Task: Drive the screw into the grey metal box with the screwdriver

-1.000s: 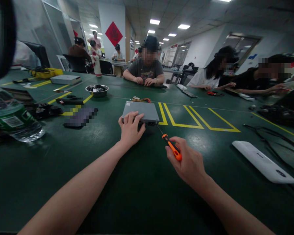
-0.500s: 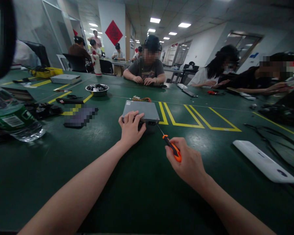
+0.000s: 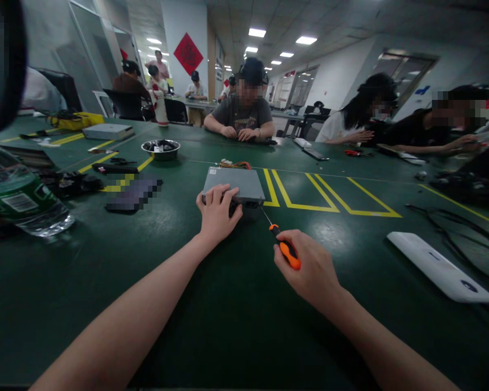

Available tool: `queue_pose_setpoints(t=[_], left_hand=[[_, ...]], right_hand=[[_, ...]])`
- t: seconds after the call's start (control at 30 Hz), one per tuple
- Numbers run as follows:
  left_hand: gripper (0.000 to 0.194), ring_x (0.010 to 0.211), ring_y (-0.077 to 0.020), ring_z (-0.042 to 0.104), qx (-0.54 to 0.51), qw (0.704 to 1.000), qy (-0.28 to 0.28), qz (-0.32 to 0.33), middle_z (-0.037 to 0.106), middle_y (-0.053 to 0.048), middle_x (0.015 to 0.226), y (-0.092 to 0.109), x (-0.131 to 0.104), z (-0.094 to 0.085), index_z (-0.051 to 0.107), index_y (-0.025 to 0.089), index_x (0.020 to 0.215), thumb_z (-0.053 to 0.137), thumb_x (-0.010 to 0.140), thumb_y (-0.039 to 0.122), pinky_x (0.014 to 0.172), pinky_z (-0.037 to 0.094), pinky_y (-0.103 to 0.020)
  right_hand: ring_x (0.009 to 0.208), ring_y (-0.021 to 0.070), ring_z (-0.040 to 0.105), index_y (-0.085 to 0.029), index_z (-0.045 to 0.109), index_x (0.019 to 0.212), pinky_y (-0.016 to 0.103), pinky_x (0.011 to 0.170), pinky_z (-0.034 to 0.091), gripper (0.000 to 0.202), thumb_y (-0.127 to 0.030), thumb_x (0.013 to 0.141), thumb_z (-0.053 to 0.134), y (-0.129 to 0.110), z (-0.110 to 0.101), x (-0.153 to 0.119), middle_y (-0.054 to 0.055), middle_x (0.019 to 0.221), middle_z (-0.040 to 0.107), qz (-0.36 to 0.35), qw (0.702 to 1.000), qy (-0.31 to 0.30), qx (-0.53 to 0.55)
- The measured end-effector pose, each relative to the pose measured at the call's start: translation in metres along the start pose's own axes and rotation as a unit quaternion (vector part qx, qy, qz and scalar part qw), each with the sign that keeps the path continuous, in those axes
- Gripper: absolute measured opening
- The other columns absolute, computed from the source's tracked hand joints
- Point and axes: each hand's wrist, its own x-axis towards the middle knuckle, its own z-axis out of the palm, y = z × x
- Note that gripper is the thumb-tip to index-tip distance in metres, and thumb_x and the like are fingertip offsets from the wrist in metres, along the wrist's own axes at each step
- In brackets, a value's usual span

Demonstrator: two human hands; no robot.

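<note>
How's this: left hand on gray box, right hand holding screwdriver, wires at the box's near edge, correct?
Not the wires: the head view shows them at the far edge of the gray box. Rest stands: left hand on it, right hand holding screwdriver.

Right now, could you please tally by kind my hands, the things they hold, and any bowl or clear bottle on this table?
Left hand, right hand: 2
Screwdriver: 1
Box: 1
Bowl: 1
Clear bottle: 1
Total: 6
</note>
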Motion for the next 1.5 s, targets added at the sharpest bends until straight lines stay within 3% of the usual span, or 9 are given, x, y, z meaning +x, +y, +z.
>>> queue_pose_setpoints(t=[0.1,0.3,0.4,0.57,0.77,1.03,1.27,1.4,1.5], left_hand=[[0.036,0.119,-0.0261,0.037,0.002,1.000,-0.002,-0.003,0.048,-0.005,0.126,0.0004,0.0001,-0.0001,0.049,0.029,0.116,0.051,0.080,0.035,0.100,0.018,-0.049],[0.036,0.119,-0.0262,0.037,0.003,1.000,0.001,-0.003,0.048,-0.006,0.125,0.0010,-0.0001,-0.0007,0.048,0.029,0.116,0.051,0.080,0.035,0.101,0.017,-0.049],[0.037,0.119,-0.0272,0.036,-0.005,1.000,-0.003,-0.004,0.048,-0.006,0.126,0.0008,0.0000,-0.0007,0.049,0.029,0.116,0.051,0.080,0.035,0.101,0.017,-0.050],[0.036,0.119,-0.0260,0.036,0.001,1.000,-0.001,-0.002,0.048,-0.006,0.126,0.0006,-0.0001,-0.0007,0.048,0.029,0.116,0.050,0.080,0.035,0.101,0.017,-0.049],[0.037,0.119,-0.0270,0.037,-0.001,1.000,0.000,0.000,0.048,-0.006,0.125,0.0003,-0.0003,0.0001,0.049,0.028,0.116,0.051,0.080,0.035,0.100,0.017,-0.049],[0.036,0.119,-0.0260,0.036,0.004,1.000,-0.001,-0.003,0.048,-0.006,0.126,0.0005,0.0000,0.0001,0.048,0.029,0.116,0.051,0.080,0.035,0.101,0.017,-0.048],[0.036,0.119,-0.0257,0.036,0.005,1.000,0.000,-0.001,0.048,-0.005,0.126,0.0008,-0.0002,0.0001,0.048,0.029,0.116,0.050,0.080,0.035,0.101,0.017,-0.048],[0.036,0.120,-0.0245,0.036,0.011,1.000,0.001,0.001,0.048,-0.005,0.126,0.0005,-0.0002,0.0003,0.048,0.029,0.116,0.049,0.081,0.036,0.101,0.017,-0.047],[0.036,0.120,-0.0246,0.036,0.009,1.000,0.000,0.000,0.048,-0.005,0.126,0.0004,-0.0002,0.0002,0.048,0.029,0.116,0.049,0.081,0.035,0.101,0.017,-0.047]], right_hand=[[0.072,0.0167,0.050,-0.016,0.055,0.087,0.030,0.064,0.041,0.013,-0.018,0.080,0.045,-0.0015,-0.0019,0.0013,0.006,0.079,0.054,-0.035,0.999,-0.007,-0.017],[0.065,0.0144,0.051,-0.015,0.052,0.100,0.028,0.060,0.040,0.026,-0.035,0.086,0.044,-0.0009,-0.0024,0.0021,0.004,0.077,0.056,0.009,1.000,-0.008,0.006],[0.059,0.0124,0.049,-0.016,0.049,0.099,0.026,0.057,0.039,0.020,-0.029,0.086,0.043,0.0008,-0.0008,0.0006,0.003,0.075,0.056,0.021,1.000,-0.001,0.007],[0.074,0.0166,0.049,-0.017,0.056,0.086,0.029,0.065,0.039,0.012,-0.018,0.079,0.046,-0.0009,-0.0021,0.0015,0.005,0.079,0.052,-0.037,0.999,-0.021,-0.023],[0.062,0.0138,0.050,-0.015,0.051,0.099,0.028,0.059,0.039,0.025,-0.035,0.086,0.043,-0.0014,-0.0026,0.0016,0.004,0.077,0.057,0.014,1.000,-0.010,0.009],[0.073,0.0163,0.051,-0.018,0.056,0.085,0.029,0.065,0.040,0.012,-0.019,0.080,0.046,-0.0005,-0.0032,0.0023,0.005,0.079,0.055,-0.036,0.999,-0.019,-0.006],[0.054,0.0110,0.049,-0.016,0.048,0.100,0.024,0.052,0.038,0.022,-0.032,0.085,0.043,0.0015,-0.0021,-0.0001,0.001,0.070,0.057,0.058,0.998,-0.006,0.034],[0.070,0.0147,0.049,-0.017,0.054,0.086,0.027,0.062,0.040,0.010,-0.018,0.080,0.046,0.0007,-0.0013,0.0004,0.005,0.079,0.054,-0.032,0.999,-0.026,-0.004],[0.073,0.0158,0.045,-0.016,0.057,0.087,0.028,0.063,0.039,0.012,-0.017,0.080,0.047,-0.0011,-0.0014,0.0012,0.006,0.080,0.050,-0.062,0.997,-0.035,-0.015]])
